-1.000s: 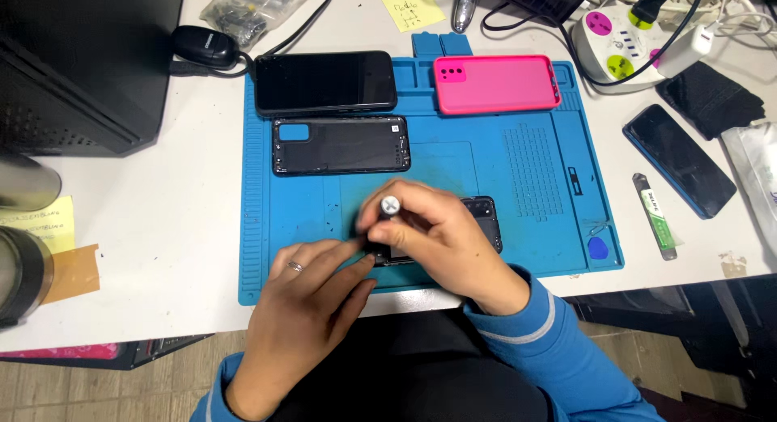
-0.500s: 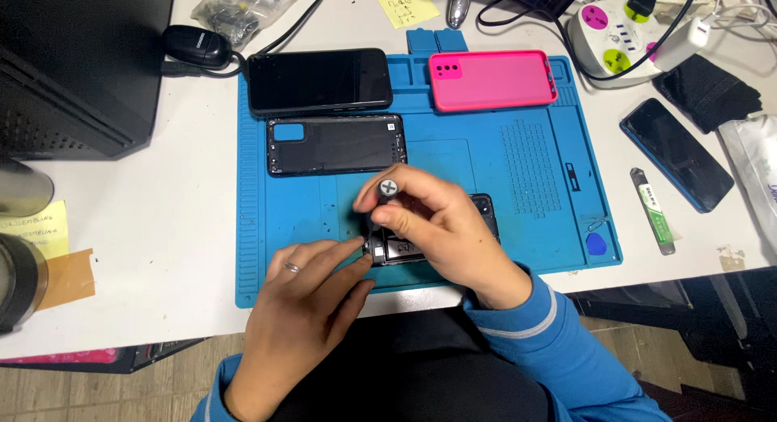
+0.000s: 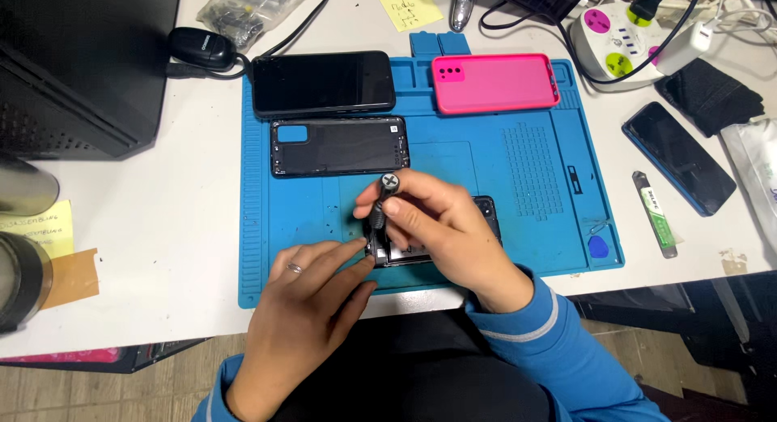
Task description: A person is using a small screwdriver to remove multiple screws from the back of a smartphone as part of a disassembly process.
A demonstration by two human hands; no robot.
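While the right hand point(image 3: 441, 232) closed its fingers around a small screwdriver point(image 3: 384, 202) held upright, its tip met the opened phone point(image 3: 437, 240) lying at the near middle of the blue mat point(image 3: 526, 171). The left hand point(image 3: 312, 296) lay loosely open, fingertips steadying the phone's left edge. A black back cover point(image 3: 340, 146) lay farther off, a pink case point(image 3: 495, 83) beyond.

Blue mat point(image 3: 534, 171) holds black phone point(image 3: 324, 84), back cover point(image 3: 340, 147), pink case point(image 3: 495, 82); white power strip point(image 3: 619, 38), yellow note point(image 3: 409, 5) behind
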